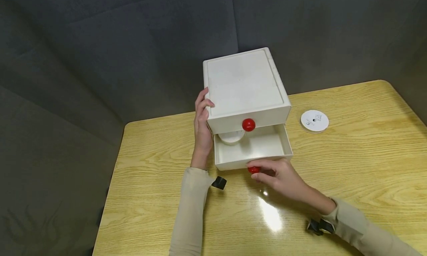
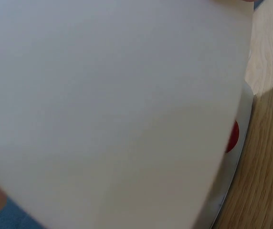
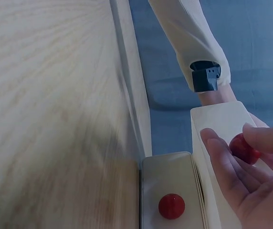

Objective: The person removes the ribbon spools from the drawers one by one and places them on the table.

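Observation:
A white two-drawer box [image 1: 245,83] stands on the table, its lower drawer [image 1: 260,143] pulled out. My right hand [image 1: 283,176] pinches the red knob [image 1: 254,170] of that drawer between thumb and fingers. In the right wrist view the same hand [image 3: 256,176] is around a red knob [image 3: 244,149]. On the box's left side rests my left hand [image 1: 202,122], its fingertips over the top edge. A round white object [image 1: 231,137] lies in the drawer's left part, partly hidden beneath the upper drawer. Mostly the box's plain white wall [image 2: 117,105] fills the left wrist view.
A flat white disc [image 1: 314,121] with small print and a centre hole lies on the wooden table [image 1: 360,144], right of the box. Another red knob [image 1: 248,125] is on the upper drawer's front. Dark cloth [image 1: 160,48] hangs behind the table.

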Available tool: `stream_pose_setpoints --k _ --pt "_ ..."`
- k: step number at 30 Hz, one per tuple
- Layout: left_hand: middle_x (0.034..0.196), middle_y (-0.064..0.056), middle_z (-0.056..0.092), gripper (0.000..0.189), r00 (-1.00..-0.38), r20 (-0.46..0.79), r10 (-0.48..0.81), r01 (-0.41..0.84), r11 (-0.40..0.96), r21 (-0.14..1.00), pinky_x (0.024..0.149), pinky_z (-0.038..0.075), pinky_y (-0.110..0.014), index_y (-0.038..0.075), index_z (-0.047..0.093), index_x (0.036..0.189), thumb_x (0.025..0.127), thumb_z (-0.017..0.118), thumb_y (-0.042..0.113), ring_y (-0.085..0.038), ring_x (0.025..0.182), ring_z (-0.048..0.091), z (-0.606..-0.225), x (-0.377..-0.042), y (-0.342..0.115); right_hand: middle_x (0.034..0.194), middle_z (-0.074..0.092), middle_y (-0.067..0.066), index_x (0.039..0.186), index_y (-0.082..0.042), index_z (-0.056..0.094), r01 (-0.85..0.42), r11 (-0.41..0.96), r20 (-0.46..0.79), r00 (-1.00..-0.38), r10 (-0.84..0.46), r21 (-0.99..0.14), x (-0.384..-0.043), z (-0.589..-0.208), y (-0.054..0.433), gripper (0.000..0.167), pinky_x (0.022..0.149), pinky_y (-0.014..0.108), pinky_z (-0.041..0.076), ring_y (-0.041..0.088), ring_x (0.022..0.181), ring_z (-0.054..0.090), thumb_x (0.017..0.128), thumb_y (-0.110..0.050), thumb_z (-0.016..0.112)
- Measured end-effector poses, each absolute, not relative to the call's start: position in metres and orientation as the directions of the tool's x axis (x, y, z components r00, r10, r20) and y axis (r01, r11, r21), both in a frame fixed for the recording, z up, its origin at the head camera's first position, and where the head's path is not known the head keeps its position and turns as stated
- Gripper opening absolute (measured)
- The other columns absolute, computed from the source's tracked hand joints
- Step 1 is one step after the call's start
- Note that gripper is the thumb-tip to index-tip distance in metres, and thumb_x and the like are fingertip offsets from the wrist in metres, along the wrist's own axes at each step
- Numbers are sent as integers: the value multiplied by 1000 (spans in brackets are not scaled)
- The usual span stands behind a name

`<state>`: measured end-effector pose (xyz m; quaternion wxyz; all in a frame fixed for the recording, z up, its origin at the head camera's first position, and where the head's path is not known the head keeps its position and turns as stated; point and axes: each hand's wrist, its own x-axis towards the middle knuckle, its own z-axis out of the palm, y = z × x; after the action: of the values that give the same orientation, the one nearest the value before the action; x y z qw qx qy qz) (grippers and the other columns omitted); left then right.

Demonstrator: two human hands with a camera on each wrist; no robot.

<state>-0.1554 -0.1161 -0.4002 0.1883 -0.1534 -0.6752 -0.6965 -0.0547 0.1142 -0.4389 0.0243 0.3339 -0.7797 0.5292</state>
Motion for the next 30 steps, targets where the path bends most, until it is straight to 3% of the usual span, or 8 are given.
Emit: stream_pose_setpoints --k 2,8,15,26,30 --pt "162 -7 31 20 -882 469 -53 470 -15 882 120 24 -46 34 52 102 99 33 32 -22 150 25 -400 -155 -116 111 77 11 116 -2 74 -545 216 390 -776 -495 -810 -53 -440 114 35 78 26 59 13 90 74 83 6 78" --pt "163 -8 30 21 -888 457 -52 458 -4 889 121 22 -46 34 52 103 99 32 33 -22 151 25 -401 -156 -117 110 77 14 116 -1 74 -549 205 397 -772 -497 -810 -48 -440 115 34 67 24 56 4 60 60 83 7 77" --pt "163 -7 31 22 -887 461 -37 461 16 887 121 21 -48 37 53 104 99 32 32 -22 151 25 -401 -156 -120 110 77 12 115 -3 73 -598 238 432 -751 -500 -765 -46 -440 116 35 76 27 59 7 82 70 82 6 78" --pt "164 -6 30 20 -884 467 -27 466 22 884 120 23 -48 41 53 102 100 33 37 -23 151 26 -402 -157 -122 108 76 15 116 0 71 -640 250 453 -720 -525 -727 -39 -439 116 33 73 25 59 11 80 72 84 8 74" --pt "164 -6 30 20 -883 470 -19 469 23 883 120 23 -49 42 52 102 100 33 37 -23 151 26 -402 -157 -122 106 77 12 121 -1 70 -658 274 437 -701 -564 -701 -38 -431 120 34 69 26 58 5 74 67 88 4 72"
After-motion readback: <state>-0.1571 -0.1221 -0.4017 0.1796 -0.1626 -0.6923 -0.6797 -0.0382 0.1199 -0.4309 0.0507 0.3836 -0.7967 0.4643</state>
